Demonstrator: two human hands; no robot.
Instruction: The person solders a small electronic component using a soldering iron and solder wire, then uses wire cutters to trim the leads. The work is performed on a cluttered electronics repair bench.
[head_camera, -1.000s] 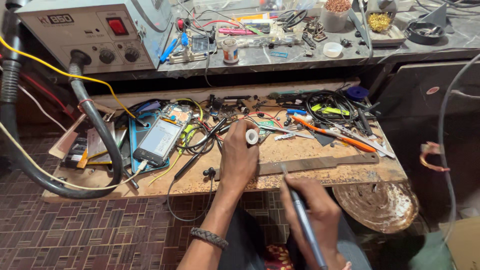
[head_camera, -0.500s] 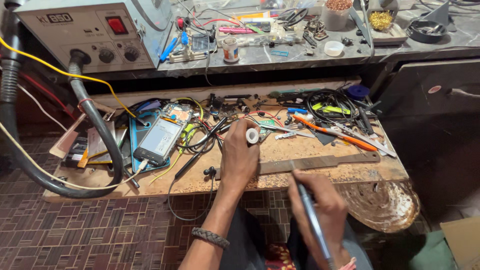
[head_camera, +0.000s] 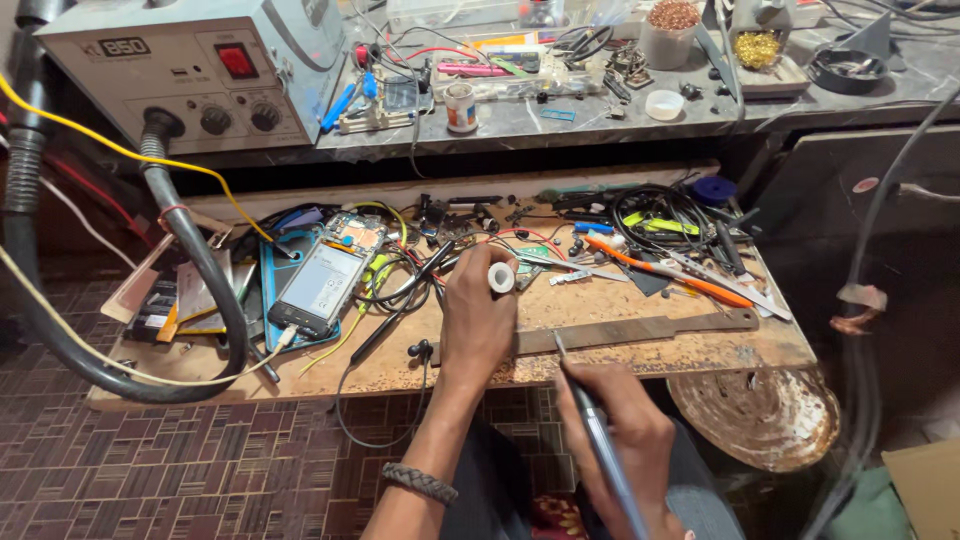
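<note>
White spool (head_camera: 501, 277) clamped in left hand (head_camera: 478, 322) grip, soldering iron (head_camera: 597, 440) clamped in right hand (head_camera: 617, 446) grip, just beside.

Single head-worn view, looking steeply down and forward from above the wooden workboard (head_camera: 620, 355), close to it, grey rework station (head_camera: 190, 70) behind the workboard at upper left, no second view

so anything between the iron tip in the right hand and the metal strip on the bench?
Nothing visible. The soldering iron in the right hand has its tip just over the flat metal strip. The left hand, with a small white roll, sits beside it, not across.
</note>
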